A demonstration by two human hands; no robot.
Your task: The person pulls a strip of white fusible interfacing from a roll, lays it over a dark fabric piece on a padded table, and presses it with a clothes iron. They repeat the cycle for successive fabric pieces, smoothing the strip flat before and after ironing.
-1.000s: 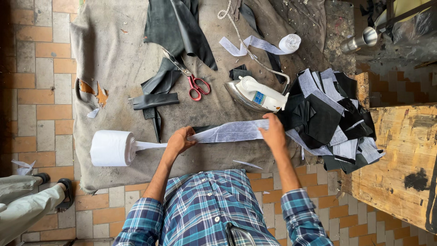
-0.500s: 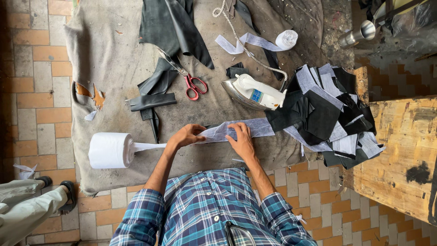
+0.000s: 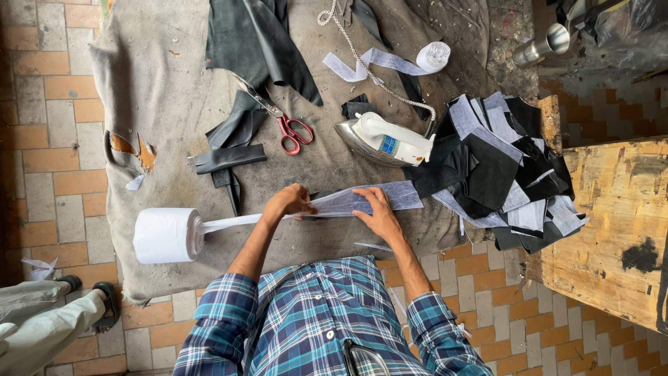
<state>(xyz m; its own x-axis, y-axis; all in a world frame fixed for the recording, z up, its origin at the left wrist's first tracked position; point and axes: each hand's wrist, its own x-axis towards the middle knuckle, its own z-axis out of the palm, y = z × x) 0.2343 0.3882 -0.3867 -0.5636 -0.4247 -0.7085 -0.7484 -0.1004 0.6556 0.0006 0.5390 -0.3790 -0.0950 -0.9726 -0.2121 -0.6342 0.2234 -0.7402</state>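
Observation:
A white strip of interlining point(image 3: 348, 202) runs from a large white roll point(image 3: 165, 235) across the grey cloth-covered work surface point(image 3: 174, 90). My left hand point(image 3: 287, 202) pinches the strip where it widens, fingers closed on it. Further along, my right hand point(image 3: 379, 214) lies flat on the same strip and presses it down. A dark piece lies under the strip between my hands.
A white-handled iron point(image 3: 383, 139) rests just beyond my hands. Red-handled scissors point(image 3: 282, 122) and black leather pieces point(image 3: 236, 139) lie at left. A heap of black and white cut pieces point(image 3: 501, 167) sits at right. Smaller tape roll point(image 3: 431, 56), wooden bench point(image 3: 612, 230), another person's leg point(image 3: 42, 320).
My right hand has slid leftward along the strip from near the heap toward my left hand, then settled flat. The left hand stays on the strip.

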